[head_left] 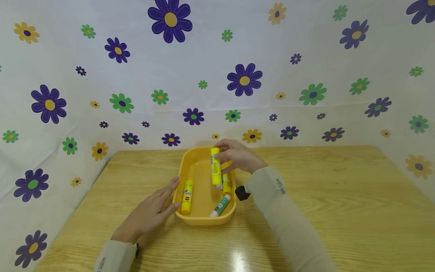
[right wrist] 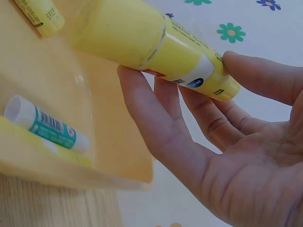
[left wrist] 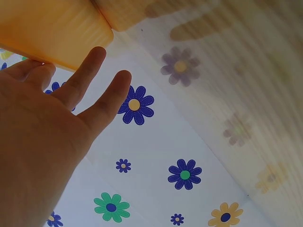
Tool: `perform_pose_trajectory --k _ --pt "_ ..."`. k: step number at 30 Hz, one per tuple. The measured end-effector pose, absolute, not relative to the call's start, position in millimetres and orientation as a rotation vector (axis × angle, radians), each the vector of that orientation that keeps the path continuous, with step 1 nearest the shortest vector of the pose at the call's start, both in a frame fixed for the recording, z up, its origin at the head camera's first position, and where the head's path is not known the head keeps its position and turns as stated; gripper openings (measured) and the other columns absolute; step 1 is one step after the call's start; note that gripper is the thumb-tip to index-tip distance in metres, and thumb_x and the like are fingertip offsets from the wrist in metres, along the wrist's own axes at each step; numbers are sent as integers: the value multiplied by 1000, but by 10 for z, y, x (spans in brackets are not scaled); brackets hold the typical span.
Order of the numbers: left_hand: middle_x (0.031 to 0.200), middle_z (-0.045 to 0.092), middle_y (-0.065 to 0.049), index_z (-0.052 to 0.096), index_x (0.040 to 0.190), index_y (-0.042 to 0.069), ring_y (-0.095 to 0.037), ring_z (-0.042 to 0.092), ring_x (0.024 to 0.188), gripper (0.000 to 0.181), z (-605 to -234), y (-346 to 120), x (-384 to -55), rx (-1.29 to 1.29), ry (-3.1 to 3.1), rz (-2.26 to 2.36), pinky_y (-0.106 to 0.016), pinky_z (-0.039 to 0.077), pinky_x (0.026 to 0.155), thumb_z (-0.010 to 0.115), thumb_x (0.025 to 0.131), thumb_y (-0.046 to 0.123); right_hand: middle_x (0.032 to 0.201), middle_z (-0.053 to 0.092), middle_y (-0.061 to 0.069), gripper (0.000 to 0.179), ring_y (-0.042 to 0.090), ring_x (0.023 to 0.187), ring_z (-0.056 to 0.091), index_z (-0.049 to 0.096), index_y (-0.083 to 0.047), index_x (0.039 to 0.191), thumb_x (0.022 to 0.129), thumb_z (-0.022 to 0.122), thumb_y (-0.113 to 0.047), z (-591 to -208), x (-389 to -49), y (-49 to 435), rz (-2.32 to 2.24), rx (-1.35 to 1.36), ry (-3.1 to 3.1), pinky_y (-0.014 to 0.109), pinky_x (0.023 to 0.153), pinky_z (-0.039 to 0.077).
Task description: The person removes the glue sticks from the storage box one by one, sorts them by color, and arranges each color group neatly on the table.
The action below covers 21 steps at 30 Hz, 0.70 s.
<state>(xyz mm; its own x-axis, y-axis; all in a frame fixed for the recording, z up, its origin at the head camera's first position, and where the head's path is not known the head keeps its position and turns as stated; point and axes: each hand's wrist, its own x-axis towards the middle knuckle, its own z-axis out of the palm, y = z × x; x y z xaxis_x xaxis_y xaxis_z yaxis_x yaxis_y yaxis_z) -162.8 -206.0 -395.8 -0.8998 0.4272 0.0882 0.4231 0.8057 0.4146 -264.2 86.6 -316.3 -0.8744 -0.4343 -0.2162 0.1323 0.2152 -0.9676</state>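
My right hand (head_left: 240, 155) holds a yellow glue stick (head_left: 216, 170) upright over the right part of a yellow plastic basket (head_left: 205, 221). In the right wrist view, thumb and fingers pinch that glue stick near its narrower end. Inside the basket, one yellow glue stick (head_left: 187, 196) lies along the left side. Another yellow glue stick (head_left: 227, 185) lies by the right wall, with a green-and-white glue stick (head_left: 221, 206) at the front right. Part of a further white-ended piece shows beneath the held one. My left hand (head_left: 149, 214), fingers spread and straight, touches the basket's left side.
The basket stands on a wood-grain table (head_left: 323, 200), close to its back edge. Behind and at the sides hangs a white cloth (head_left: 210, 56) printed with flowers. Bare wood shows left and right of the basket.
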Motion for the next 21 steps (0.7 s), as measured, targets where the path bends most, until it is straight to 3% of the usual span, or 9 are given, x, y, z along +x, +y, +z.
perform_pose_trajectory --k 8,21 --pt "166 23 -5 25 162 13 -39 34 146 69 -3962 -2062 -1618 697 2976 678 -66 32 112 48 106 45 135 50 23 43 38 115 56 44 1 143 102 54 -5 -3142 -2637 1019 -1710 -282 2092 51 88 58" --pt "167 22 -3 25 163 15 -38 33 146 69 -3953 -2061 -1613 691 2974 685 -66 31 112 48 106 46 137 46 25 44 38 108 56 40 3 144 103 54 -5 -3172 -2649 1259 -1749 -235 2153 56 90 56"
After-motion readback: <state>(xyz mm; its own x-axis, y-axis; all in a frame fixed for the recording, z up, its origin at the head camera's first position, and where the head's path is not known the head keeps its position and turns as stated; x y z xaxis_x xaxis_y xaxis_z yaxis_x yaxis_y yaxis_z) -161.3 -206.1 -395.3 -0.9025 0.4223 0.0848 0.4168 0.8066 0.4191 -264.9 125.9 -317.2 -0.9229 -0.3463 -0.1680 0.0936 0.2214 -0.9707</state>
